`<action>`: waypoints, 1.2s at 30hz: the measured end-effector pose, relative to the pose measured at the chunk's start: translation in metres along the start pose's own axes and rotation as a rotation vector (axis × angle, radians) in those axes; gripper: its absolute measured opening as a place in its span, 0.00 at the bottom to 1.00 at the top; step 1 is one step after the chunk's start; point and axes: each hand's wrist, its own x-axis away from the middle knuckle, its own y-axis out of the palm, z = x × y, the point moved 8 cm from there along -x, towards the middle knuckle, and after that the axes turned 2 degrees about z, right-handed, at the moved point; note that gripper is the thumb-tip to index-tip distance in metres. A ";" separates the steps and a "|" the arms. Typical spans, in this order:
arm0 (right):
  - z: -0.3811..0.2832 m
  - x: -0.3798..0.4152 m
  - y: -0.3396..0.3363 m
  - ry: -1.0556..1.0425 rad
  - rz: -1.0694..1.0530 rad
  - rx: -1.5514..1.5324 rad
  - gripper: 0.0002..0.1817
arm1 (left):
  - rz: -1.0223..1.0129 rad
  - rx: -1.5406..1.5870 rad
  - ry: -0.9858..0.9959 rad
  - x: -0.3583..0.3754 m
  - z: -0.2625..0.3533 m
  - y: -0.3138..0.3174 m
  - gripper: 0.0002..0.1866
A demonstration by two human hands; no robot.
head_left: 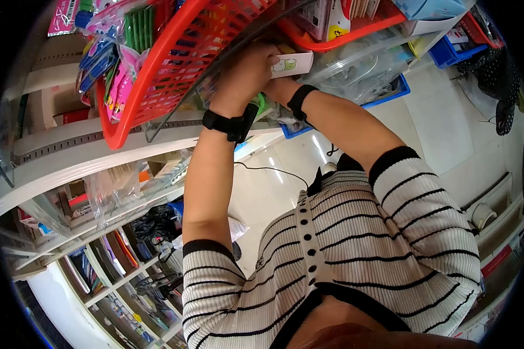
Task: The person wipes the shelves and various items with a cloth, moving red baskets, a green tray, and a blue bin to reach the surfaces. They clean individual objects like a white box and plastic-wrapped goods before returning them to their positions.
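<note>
My left hand [245,74] is closed around the end of a small pale pink box [292,65] with green cartoon figures on its side. Just under the box is my right hand [278,89], mostly hidden behind the left one; its fingers do not show. Both hands are beside a red plastic basket [135,110] at the shelf edge, which holds packaged pens and green sticks. Close to the right wrist lies clear plastic packaging [355,67].
A second red basket [346,38] with boxes and cards stands at the upper right. Blue trays [403,88] sit near the floor. Along the left runs a white shelf edge [70,168], with stocked shelves [116,285] lower down. A thin cable [268,168] hangs before my waist.
</note>
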 end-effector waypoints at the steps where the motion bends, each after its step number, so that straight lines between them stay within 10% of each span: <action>1: 0.001 -0.003 0.000 -0.004 -0.002 -0.002 0.22 | 0.009 0.009 0.006 -0.001 -0.002 0.001 0.08; 4: 0.013 -0.009 0.004 -0.046 0.040 0.307 0.22 | 0.018 -0.011 0.028 -0.009 -0.014 0.007 0.07; 7: 0.013 -0.010 0.005 0.013 -0.120 -0.119 0.21 | -0.018 -0.029 0.029 -0.008 -0.014 0.009 0.07; 9: -0.021 -0.003 -0.016 0.086 -0.313 0.254 0.20 | -0.042 -0.016 0.002 -0.011 -0.014 0.010 0.07; 24: -0.058 0.057 -0.058 -0.075 0.043 0.800 0.19 | 0.020 -0.066 -0.005 -0.009 -0.016 0.007 0.08; 36: -0.012 0.012 -0.020 -0.093 -0.029 0.391 0.20 | 0.068 -0.167 -0.148 0.008 -0.013 0.014 0.12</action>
